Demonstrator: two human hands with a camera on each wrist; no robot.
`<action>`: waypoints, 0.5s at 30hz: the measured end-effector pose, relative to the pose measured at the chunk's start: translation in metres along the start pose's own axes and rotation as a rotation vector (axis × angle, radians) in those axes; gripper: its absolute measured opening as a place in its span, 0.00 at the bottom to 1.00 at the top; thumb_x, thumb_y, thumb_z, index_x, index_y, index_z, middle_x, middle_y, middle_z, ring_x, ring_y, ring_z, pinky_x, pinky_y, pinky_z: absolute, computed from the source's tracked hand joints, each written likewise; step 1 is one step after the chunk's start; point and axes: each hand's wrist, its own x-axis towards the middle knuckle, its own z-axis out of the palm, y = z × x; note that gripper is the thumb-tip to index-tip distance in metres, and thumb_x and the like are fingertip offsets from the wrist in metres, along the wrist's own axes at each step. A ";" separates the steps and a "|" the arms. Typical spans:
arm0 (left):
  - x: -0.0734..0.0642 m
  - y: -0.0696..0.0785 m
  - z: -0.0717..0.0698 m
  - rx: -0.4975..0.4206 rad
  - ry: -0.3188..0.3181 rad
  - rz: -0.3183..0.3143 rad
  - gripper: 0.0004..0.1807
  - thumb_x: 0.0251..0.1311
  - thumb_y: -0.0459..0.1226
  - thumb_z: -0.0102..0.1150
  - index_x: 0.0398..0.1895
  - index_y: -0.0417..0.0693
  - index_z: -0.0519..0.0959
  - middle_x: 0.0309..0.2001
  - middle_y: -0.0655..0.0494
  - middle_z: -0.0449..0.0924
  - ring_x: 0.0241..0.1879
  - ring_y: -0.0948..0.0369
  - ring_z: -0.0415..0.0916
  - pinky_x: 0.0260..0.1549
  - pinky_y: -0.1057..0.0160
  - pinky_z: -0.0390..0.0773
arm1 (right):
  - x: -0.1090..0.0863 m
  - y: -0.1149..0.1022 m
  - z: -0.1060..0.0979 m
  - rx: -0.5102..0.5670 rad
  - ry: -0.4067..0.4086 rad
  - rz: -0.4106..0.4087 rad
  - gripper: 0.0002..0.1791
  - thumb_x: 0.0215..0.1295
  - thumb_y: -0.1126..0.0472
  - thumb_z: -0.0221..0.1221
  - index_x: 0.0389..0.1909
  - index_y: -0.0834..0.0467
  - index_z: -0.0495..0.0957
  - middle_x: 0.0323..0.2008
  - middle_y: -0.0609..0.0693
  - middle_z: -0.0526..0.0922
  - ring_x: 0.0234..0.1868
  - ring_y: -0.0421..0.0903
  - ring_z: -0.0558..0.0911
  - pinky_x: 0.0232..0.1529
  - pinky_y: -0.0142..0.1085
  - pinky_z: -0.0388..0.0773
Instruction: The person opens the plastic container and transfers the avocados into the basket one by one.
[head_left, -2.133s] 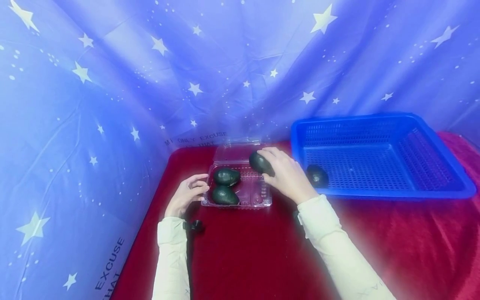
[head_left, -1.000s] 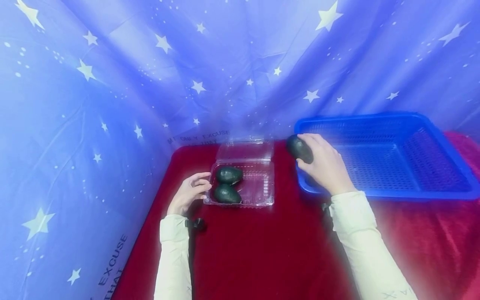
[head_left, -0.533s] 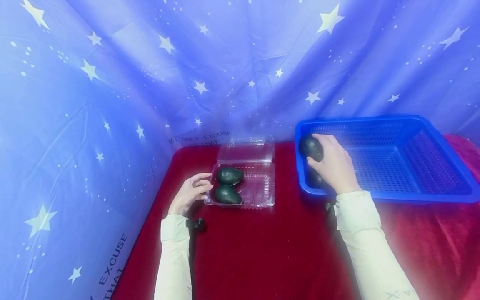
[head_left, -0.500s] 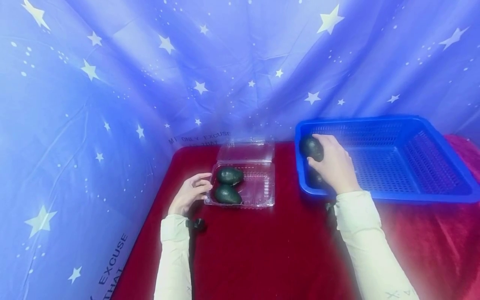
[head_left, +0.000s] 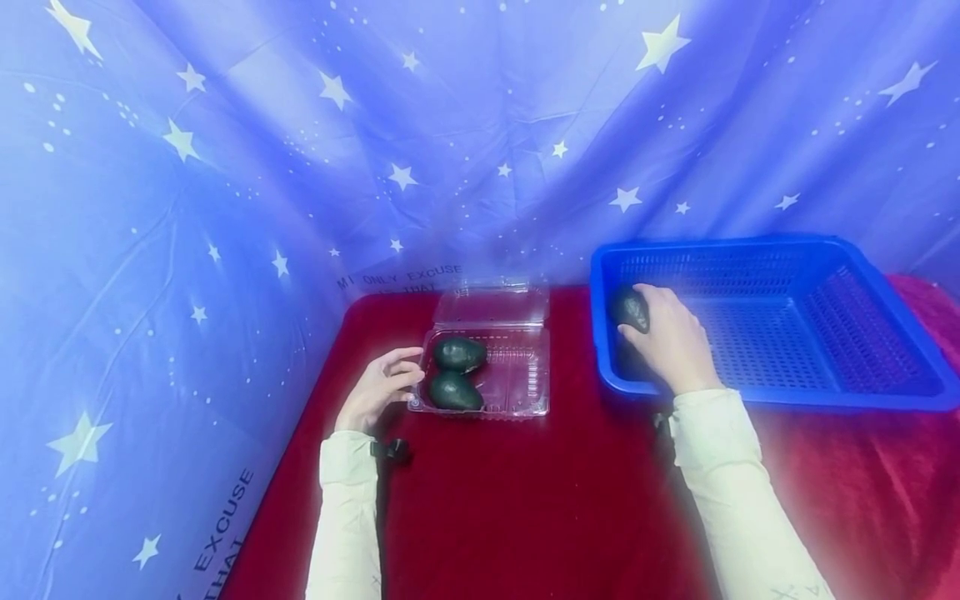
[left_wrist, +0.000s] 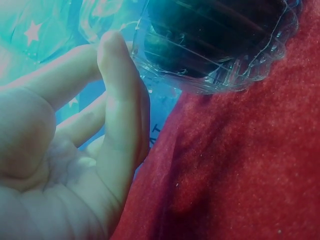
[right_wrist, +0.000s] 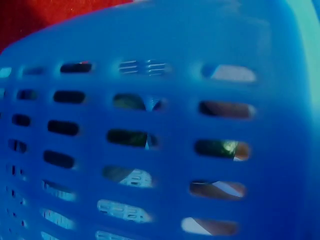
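In the head view my right hand is inside the left end of the blue basket, fingers and thumb curled round a dark green avocado. Through the basket's slotted wall, the right wrist view gives glimpses of dark green skin. My left hand has its loosely bent fingers at the left edge of an opened clear plastic clamshell. Two avocados, a rear one and a front one, lie in its left half. The left wrist view has a fingertip right at the clamshell's side.
The clamshell's lid leans back toward a blue star-print curtain. Red cloth covers the table, with the basket standing to the right of the clamshell. Curtain also runs along the table's left side.
My right hand has carried the avocado from over the clamshell rightward and down into the basket, where it now hides another avocado seen there earlier. My left hand stays beside the clamshell.
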 end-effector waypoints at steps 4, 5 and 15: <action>0.001 -0.002 -0.001 0.002 0.000 0.001 0.29 0.62 0.30 0.64 0.67 0.43 0.70 0.40 0.54 0.79 0.34 0.64 0.77 0.29 0.66 0.83 | 0.000 0.002 0.003 -0.025 -0.015 0.019 0.34 0.65 0.60 0.62 0.68 0.69 0.64 0.63 0.73 0.69 0.62 0.72 0.69 0.59 0.67 0.66; 0.001 -0.003 -0.001 0.002 0.002 -0.001 0.29 0.62 0.30 0.64 0.67 0.43 0.70 0.40 0.54 0.79 0.33 0.64 0.77 0.29 0.66 0.83 | 0.000 0.001 0.003 -0.031 -0.021 0.022 0.34 0.65 0.60 0.62 0.68 0.70 0.64 0.63 0.73 0.69 0.62 0.72 0.69 0.58 0.67 0.67; 0.002 -0.004 -0.003 0.000 -0.014 0.008 0.29 0.62 0.31 0.64 0.67 0.42 0.70 0.40 0.54 0.80 0.33 0.64 0.77 0.30 0.66 0.83 | 0.002 0.001 0.005 -0.071 -0.058 0.046 0.34 0.66 0.59 0.62 0.68 0.70 0.63 0.63 0.74 0.69 0.61 0.74 0.70 0.56 0.68 0.68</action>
